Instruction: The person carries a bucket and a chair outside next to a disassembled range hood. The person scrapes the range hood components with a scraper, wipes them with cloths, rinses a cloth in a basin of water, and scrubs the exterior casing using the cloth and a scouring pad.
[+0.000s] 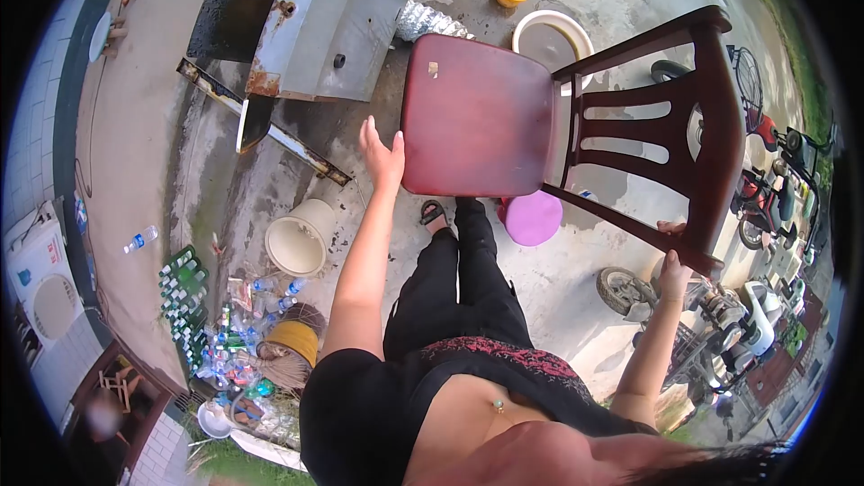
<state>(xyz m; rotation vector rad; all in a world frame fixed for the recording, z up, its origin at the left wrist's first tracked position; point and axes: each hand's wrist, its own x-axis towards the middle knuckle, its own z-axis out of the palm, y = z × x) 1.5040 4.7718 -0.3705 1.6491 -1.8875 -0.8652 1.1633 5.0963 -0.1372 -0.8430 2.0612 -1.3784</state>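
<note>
A dark red chair (pixel 490 148) is held over a concrete yard (pixel 562 306), toward 1 to 2 o'clock from a sandalled foot (pixel 434 212). Its long axis is laid roughly from the seat (pixel 472 112) at 9 o'clock to the backrest (pixel 731 108) at 3. The backrest's lower corner is grasped by the fingers of the right hand (pixel 672 272), with the seat found toward 10 o'clock from that grip. The left hand (pixel 385 160) is placed at the seat's 9 o'clock edge — fingers released and spread, thumb set against or just beside the rim — so the chair is found at its 3 o'clock. The seat is thus nearer the left hand, the backrest nearer the right. Whether the ground is met by the chair's legs cannot be told; they are hidden. A purple round item (pixel 535 220) is partly covered at the seat's 5 o'clock, a white basin (pixel 584 40) at its 1 o'clock.
</note>
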